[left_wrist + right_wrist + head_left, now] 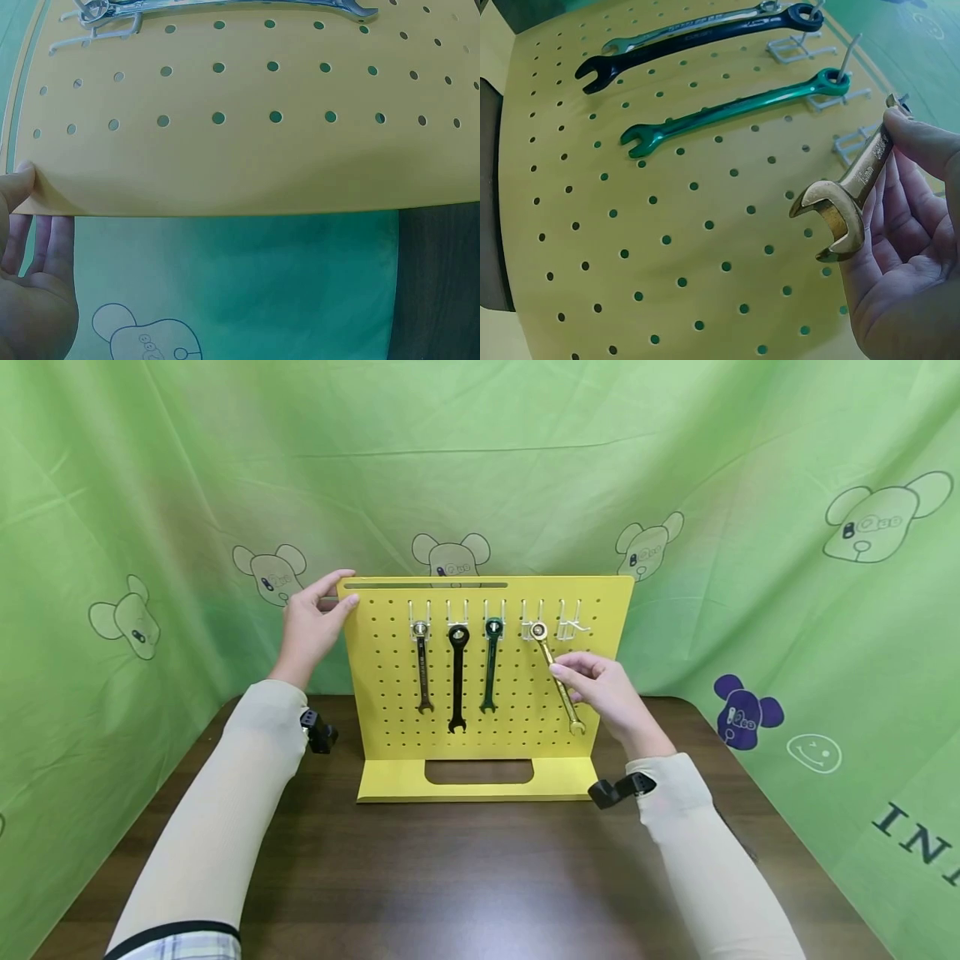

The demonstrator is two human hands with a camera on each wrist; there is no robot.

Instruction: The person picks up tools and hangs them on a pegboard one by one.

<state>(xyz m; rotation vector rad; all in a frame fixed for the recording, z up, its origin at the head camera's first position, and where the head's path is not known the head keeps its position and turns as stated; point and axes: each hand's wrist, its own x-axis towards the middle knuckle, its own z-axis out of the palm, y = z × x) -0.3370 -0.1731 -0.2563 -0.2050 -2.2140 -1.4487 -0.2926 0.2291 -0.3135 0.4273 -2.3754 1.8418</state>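
In the head view a yellow pegboard [480,693] stands upright on the table. My left hand [313,625] pinches its upper left edge, thumb on the front face and fingers behind. My right hand [607,693] holds a gold ratchet wrench [565,696] between thumb and fingers. The wrench slants, its ring end up by the fourth hook [531,618] and its open jaw down to the right. Whether the ring is on the hook I cannot tell. A silver wrench [423,672], a black wrench [458,681] and a green wrench [735,109] hang from hooks to the left.
A bare white hook [573,625] sits at the board's right side. The board's foot [390,781] with a cut-out rests on the dark wooden table [450,868]. Green printed cloth [525,460] hangs behind and at both sides.
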